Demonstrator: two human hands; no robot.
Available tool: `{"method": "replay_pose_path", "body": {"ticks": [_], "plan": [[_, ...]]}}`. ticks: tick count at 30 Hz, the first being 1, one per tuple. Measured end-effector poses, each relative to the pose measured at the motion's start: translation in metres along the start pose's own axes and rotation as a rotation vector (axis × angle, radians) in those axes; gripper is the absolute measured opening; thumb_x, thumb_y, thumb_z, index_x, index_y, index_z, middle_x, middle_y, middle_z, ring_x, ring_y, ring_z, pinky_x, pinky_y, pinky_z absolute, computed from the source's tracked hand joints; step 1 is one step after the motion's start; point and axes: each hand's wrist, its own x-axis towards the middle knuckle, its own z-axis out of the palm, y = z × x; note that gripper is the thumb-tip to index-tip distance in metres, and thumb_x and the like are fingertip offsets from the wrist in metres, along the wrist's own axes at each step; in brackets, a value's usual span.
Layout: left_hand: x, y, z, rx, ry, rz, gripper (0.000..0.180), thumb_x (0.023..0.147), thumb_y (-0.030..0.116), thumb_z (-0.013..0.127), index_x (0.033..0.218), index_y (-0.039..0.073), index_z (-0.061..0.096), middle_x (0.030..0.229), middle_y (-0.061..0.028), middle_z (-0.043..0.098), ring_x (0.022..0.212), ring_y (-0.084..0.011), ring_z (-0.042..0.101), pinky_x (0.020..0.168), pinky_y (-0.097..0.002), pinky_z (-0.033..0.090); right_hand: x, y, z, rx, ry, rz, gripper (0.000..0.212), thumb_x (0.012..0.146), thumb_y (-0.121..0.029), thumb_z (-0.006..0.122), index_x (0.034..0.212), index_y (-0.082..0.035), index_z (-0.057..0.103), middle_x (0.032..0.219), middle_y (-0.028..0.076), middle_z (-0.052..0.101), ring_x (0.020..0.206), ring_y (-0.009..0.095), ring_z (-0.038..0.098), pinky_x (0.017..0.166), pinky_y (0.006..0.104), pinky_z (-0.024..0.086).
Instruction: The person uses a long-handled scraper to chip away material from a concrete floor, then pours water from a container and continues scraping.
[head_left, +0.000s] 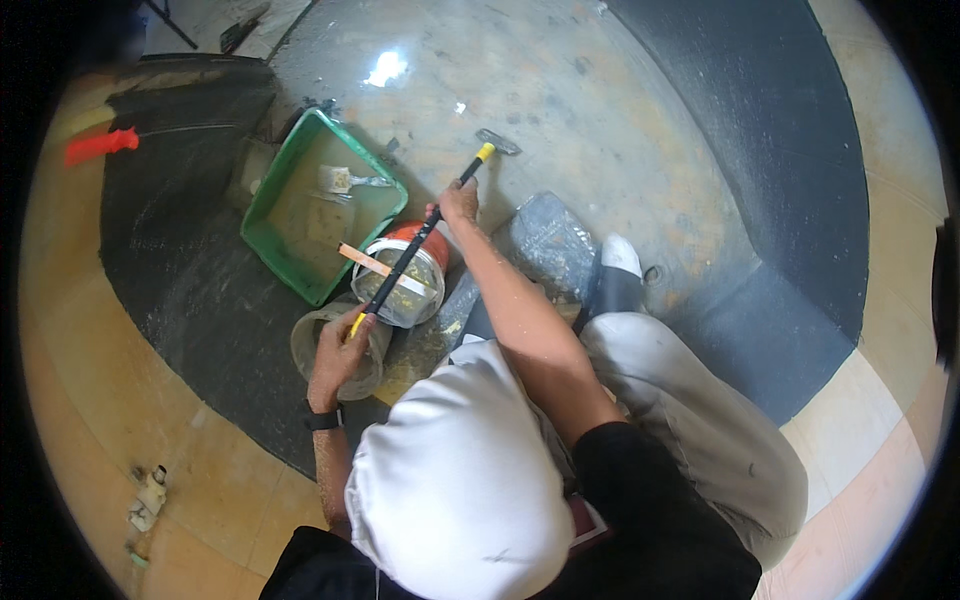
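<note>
At far left we've got a bright red strip [100, 146] against a dark-coated wall, and a pale pipe fitting [148, 500] low on the tan tiles. Next, a green tray [284, 268], tilted in view, pale wet-looking stuff inside; a brush [338, 180] lies in it, white bristles toward the left. Below the tray, a grey bucket [303, 350], partly behind our left hand [340, 350]. Dark watch on that wrist; face turned away, can't read it. Left fingers curl around the yellow butt end of a long-handled scraper [407, 255]. Beside that, an orange-red bucket [408, 236], with an orange-and-white stick [365, 260] across its mouth, under the scraper's shaft. Any print on either: too small for us to read. Shaft is black, runs up and right over that bucket. Right hand [460, 203] wraps it just below the yellow collar, fingers closed around it. Scraper head is over the grey floor [600, 130]; contact, can't tell. Farther right: spattered grey block [548, 235], white-toed shoe [621, 258], our light trouser leg [690, 400].
</note>
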Motion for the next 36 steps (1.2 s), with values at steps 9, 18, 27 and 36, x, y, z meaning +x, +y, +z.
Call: {"method": "replay_pose_path", "body": {"ticks": [9, 18, 27, 36], "plan": [[0.009, 0.017, 0.021, -0.092, 0.012, -0.113, 0.048, 0.099, 0.035, 0.066, 0.131, -0.001, 0.064, 0.073, 0.0033, 0.053, 0.066, -0.0064, 0.046, 0.059, -0.0253, 0.039, 0.002, -0.022, -0.011, -0.187, 0.090, -0.136, 0.033, 0.104, -0.014, 0.039, 0.131, 0.005, 0.032, 0.080, 0.025, 0.065, 0.047, 0.032, 0.066, 0.040, 0.0413, 0.058], [0.012, 0.007, 0.031, -0.089, 0.068, -0.063, 0.047, 0.098, 0.031, 0.067, 0.129, -0.005, 0.063, 0.077, 0.0004, 0.057, 0.068, -0.0074, 0.048, 0.061, -0.0265, 0.044, 0.005, -0.026, -0.005, -0.146, 0.094, -0.133, 0.047, 0.104, -0.013, 0.038, 0.145, 0.007, 0.025, 0.081, 0.025, 0.064, 0.043, 0.029, 0.063, 0.036, 0.0418, 0.056], [0.041, 0.035, 0.010, 0.027, 0.068, 0.068, 0.046, 0.097, 0.035, 0.068, 0.128, 0.001, 0.067, 0.085, -0.0026, 0.063, 0.076, -0.0106, 0.054, 0.071, -0.0286, 0.046, 0.021, -0.054, 0.003, -0.082, 0.239, -0.143, 0.030, 0.102, -0.011, 0.042, 0.122, 0.010, 0.042, 0.082, 0.025, 0.065, 0.045, 0.033, 0.064, 0.040, 0.0417, 0.059], [0.092, 0.036, 0.096, 0.024, 0.124, 0.372, 0.043, 0.098, 0.034, 0.065, 0.123, -0.001, 0.067, 0.073, -0.0068, 0.064, 0.071, -0.0117, 0.058, 0.066, -0.0332, 0.049, 0.089, -0.119, -0.062, -0.141, 0.139, -0.071, 0.025, 0.095, -0.011, 0.052, 0.107, 0.010, 0.054, 0.087, 0.028, 0.068, 0.068, 0.041, 0.071, 0.058, 0.0443, 0.062]]}}
